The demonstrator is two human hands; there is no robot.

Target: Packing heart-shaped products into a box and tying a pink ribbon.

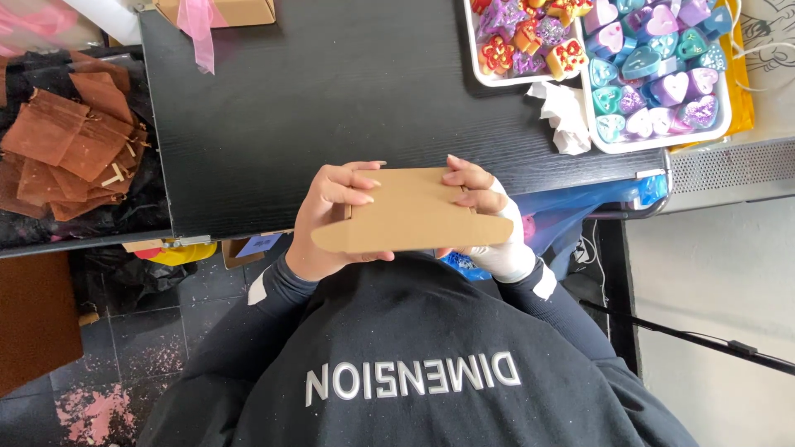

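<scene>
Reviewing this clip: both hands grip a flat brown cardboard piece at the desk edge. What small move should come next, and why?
Probably fold the side flaps up. The cardboard piece is held flat between the left hand and the right hand, fingers curled over its far edge and its tabbed ends sticking out unfolded. The black desk ahead offers a surface to press against.

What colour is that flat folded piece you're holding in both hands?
The cardboard piece is plain light brown; the head view shows it clearly.
</scene>
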